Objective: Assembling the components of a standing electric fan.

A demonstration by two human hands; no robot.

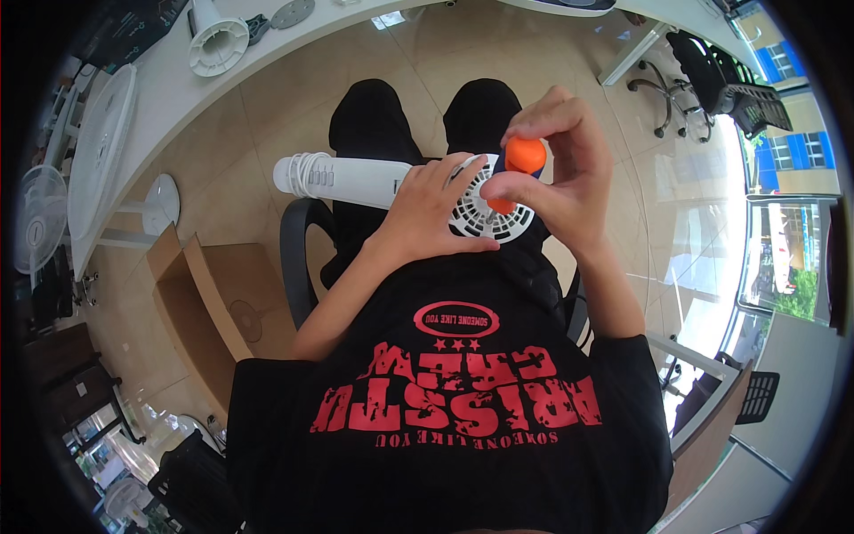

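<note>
Across my lap lies a white fan body [360,183], its long column pointing left and its round slotted motor housing [483,230] on the right. My left hand [425,212] grips the housing's left side, thumb at the near edge and fingers over the far part. In my right hand [574,165] is a screwdriver with an orange and dark blue handle [527,155], pinched between thumb and fingers. It stands over the slotted housing, pointing down at it. The handle hides most of the shaft, and whether the tip sits in a screw cannot be seen.
A curved white table [169,116] runs along the far left, bearing a white flared fan part [219,46] and a round fan grille [107,142]. An open cardboard box [240,289] stands on the floor to my left. An office chair [712,89] is at the far right.
</note>
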